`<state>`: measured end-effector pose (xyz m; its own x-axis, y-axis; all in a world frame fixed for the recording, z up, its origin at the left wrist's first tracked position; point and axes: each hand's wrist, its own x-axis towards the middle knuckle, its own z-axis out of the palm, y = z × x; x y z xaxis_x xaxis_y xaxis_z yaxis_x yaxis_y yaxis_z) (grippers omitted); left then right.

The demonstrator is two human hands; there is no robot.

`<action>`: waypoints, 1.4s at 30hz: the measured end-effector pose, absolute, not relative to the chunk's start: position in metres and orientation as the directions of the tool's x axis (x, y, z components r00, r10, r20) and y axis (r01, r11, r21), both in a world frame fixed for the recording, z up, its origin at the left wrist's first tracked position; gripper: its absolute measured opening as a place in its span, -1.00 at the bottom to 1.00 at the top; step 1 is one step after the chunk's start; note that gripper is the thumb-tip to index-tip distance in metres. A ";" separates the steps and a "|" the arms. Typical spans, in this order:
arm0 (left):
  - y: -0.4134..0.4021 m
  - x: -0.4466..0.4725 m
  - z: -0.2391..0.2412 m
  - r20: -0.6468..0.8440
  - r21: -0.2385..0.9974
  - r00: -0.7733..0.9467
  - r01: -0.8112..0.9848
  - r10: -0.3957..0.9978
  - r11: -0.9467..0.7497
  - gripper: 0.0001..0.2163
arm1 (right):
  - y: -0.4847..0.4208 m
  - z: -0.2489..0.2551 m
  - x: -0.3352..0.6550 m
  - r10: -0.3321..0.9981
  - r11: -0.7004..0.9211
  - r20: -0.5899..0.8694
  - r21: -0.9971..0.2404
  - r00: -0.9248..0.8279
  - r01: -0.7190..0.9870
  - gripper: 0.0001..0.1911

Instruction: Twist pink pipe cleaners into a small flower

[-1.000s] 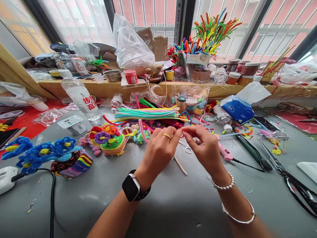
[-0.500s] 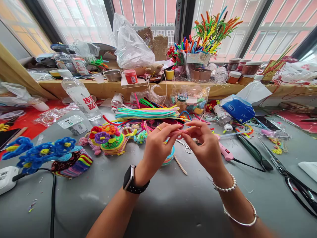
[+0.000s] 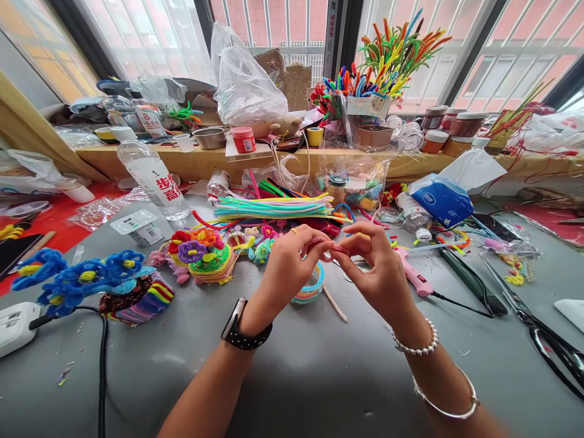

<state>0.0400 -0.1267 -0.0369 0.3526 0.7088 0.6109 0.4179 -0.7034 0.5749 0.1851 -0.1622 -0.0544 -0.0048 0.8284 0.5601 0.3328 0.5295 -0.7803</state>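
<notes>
- Pink strip (image 3: 328, 255), small and mostly covered, lies between our left hand (image 3: 294, 261) and right hand (image 3: 376, 261); what shows runs roughly left to right, neither hand clearly nearer.
- Both hands pinch it, one from each side.
- Just beyond our left hand sits a turquoise-and-peach coil (image 3: 308, 297) on the grey table (image 3: 319, 377).
- Farther left, a clear bottle (image 3: 155, 179) carries large red Chinese characters, only partly legible to us.
- To the right, a blue tissue pack (image 3: 440, 199) bears an oval logo we cannot read.
- On the windowsill (image 3: 205, 159), a labelled bottle (image 3: 148, 118) shows "B".
</notes>
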 end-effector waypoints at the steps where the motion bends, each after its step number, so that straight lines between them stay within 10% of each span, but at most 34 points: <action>1: -0.127 0.041 -0.037 0.619 0.580 0.334 0.416 0.711 -0.700 -0.92 | -0.162 -0.054 0.185 0.826 0.532 0.564 -0.782 0.005 0.323 -0.70; 14: -0.139 0.046 -0.035 0.798 0.452 0.179 0.454 0.576 -0.767 -0.93 | -0.161 -0.048 0.193 0.912 0.399 0.409 -0.904 0.039 0.156 -0.87; 23: -0.135 0.043 -0.033 0.416 0.881 0.211 0.146 0.885 -0.449 -0.83 | -0.157 -0.053 0.192 0.886 0.450 0.463 -0.871 0.022 0.195 -0.88; 33: -0.139 0.047 -0.036 0.536 0.735 0.156 0.397 0.830 -0.550 -0.83 | -0.157 -0.055 0.191 0.923 0.375 0.384 -0.908 0.013 0.188 -0.82; 42: -0.134 0.041 -0.029 0.131 0.991 0.345 -0.081 0.929 -0.110 -0.78 | -0.161 -0.047 0.195 0.883 0.466 0.461 -0.839 -0.086 0.282 -0.89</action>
<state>0.0408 -0.1339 -0.0289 0.3453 0.9293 0.1313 -0.0812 -0.1098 0.9906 0.1949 -0.1612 -0.0472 -0.0858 0.8831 0.4613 0.2821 0.4656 -0.8388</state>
